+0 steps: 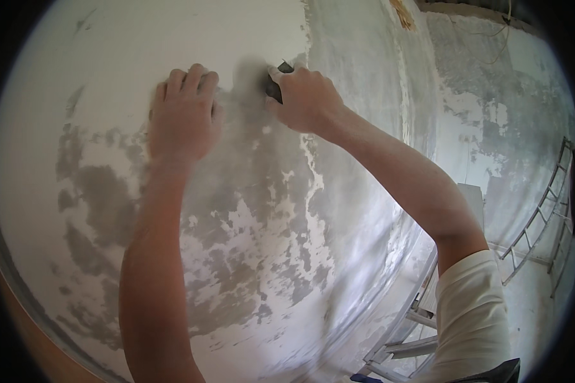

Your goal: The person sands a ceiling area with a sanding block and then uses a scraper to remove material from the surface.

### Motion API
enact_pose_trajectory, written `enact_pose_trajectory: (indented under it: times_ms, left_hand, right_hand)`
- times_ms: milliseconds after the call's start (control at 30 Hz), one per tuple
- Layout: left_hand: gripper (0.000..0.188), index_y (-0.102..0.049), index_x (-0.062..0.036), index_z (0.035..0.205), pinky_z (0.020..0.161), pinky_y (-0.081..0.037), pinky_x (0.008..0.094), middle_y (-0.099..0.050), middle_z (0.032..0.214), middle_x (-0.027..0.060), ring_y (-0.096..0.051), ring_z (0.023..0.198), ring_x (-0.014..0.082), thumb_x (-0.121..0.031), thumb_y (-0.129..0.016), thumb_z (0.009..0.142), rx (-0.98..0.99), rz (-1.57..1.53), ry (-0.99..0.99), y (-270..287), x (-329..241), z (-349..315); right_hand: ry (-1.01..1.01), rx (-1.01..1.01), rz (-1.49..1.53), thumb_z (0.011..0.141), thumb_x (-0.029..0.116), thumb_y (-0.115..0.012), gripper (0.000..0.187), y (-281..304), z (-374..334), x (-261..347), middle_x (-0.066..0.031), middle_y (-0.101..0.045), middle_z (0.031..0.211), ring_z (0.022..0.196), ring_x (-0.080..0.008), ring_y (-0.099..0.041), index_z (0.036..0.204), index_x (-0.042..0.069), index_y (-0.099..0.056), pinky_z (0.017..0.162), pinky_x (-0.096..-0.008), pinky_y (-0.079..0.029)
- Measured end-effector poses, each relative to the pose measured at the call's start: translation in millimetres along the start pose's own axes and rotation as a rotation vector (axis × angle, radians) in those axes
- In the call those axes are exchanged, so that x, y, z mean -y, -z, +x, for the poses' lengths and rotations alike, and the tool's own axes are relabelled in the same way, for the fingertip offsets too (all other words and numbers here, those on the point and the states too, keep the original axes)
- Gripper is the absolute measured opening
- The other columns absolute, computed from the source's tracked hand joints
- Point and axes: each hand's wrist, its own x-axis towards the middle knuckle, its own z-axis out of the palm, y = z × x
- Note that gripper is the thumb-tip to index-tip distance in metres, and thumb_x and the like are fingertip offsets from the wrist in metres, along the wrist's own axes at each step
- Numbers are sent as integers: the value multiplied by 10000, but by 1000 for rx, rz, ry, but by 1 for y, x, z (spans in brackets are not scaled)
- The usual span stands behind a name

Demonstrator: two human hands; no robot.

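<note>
My right hand [305, 96] is closed round the black handle of a scraper [275, 90], held against the upper wall. A blurred grey patch lies just left of the handle, and I cannot tell blade from shadow there. To the left, my left hand [184, 115] rests on the wall with its fingers bent and slightly apart, its palm turned away from me. Nothing shows in it. The wall [255, 210] is patchy, with white coating above and at left, and bare grey plaster with ragged white remnants below and between my hands.
A stepladder [402, 345] stands below my right arm. Another metal ladder [543, 210] leans by the wall at far right. A pale panel [471, 201] stands behind my right forearm. Loose wires [506, 29] hang from the top right. The wall's corner runs down right of my right hand.
</note>
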Motion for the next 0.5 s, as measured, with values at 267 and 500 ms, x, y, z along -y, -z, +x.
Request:
enact_pose_trajectory:
  times_ms: [267,500]
  left_hand:
    - [360,-627,-106,1292,1083,-457,446,-582,1351,40,-540,1246,267,-233,-677,959,25,22,27,-3,-10,0]
    - [369,-637,-104,1310,1069,-469,448,-588,1345,52,-548,1221,281,-242,-674,970,64,53,37,1,-14,0]
  right_hand:
    - [-121,17,-21,971,435,-691,428,0,16,-33,-234,-778,1045,1002,-439,-763,1092,34,-778,882,-535,-618]
    - [-57,6,9,924,340,-687,407,1,19,-47,-220,-780,1054,1025,-422,-757,1194,41,-745,893,-528,-618]
